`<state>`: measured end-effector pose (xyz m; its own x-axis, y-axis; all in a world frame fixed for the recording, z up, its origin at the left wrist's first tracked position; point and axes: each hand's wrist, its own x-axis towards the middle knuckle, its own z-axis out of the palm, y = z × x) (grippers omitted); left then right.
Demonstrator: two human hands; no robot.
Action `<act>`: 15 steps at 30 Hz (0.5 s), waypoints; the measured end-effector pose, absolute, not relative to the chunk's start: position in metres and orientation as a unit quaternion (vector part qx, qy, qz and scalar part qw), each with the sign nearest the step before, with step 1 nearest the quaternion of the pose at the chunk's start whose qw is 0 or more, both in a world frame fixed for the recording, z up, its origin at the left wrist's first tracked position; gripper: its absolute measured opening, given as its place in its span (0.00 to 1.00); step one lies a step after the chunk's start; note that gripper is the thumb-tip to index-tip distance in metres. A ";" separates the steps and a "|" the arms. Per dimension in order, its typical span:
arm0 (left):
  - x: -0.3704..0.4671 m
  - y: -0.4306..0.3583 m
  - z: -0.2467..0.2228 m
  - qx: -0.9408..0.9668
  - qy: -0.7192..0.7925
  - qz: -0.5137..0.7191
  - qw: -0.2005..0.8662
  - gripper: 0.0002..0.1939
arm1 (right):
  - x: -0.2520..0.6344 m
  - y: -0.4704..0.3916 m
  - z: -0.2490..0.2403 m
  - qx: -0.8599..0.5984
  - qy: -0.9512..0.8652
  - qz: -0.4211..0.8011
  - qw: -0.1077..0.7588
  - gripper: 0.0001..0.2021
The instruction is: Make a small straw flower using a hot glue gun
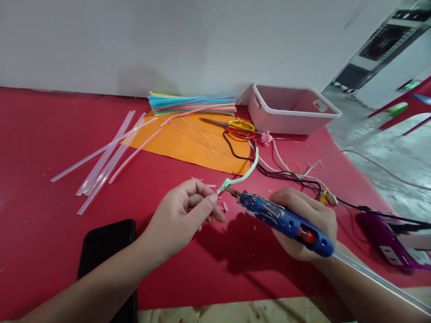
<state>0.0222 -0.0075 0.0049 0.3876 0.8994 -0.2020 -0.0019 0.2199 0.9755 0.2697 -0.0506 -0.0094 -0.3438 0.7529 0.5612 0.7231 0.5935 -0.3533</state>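
My left hand (188,212) pinches one end of a light green pipe cleaner (249,173) between thumb and fingertips. The pipe cleaner has a small bent knot near my fingers, and its free end curves up and away to the right. In my right hand (306,218) is a blue hot glue gun (284,220), its fingers wrapped round the body. A clear glue stick (381,280) sticks out of the gun's rear. The nozzle points left and meets, or nearly meets, the knot; I cannot tell which.
Glue sticks (108,161) lie to the left, above a black phone (106,247). Behind are coloured pipe cleaners (189,104), an orange sheet (187,146), scissors (238,128) and a pink basket (292,119). Cables (289,176) run right to a purple power strip (387,240). Pink scraps lie near my left hand.
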 end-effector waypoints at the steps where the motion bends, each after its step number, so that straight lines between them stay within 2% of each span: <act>1: 0.022 -0.008 0.005 0.521 0.431 0.346 0.651 0.07 | 0.270 -0.051 -0.010 -0.449 -0.819 0.020 0.356 0.10; 15: 0.022 -0.009 0.005 0.540 0.433 0.353 0.629 0.08 | 0.270 -0.052 -0.008 -0.466 -0.810 0.019 0.357 0.11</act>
<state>0.0218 -0.0090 0.0049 0.3761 0.9121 -0.1631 0.0233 0.1666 0.9857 0.2696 -0.0522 -0.0079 -0.3119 0.7678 0.5597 0.7405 0.5655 -0.3631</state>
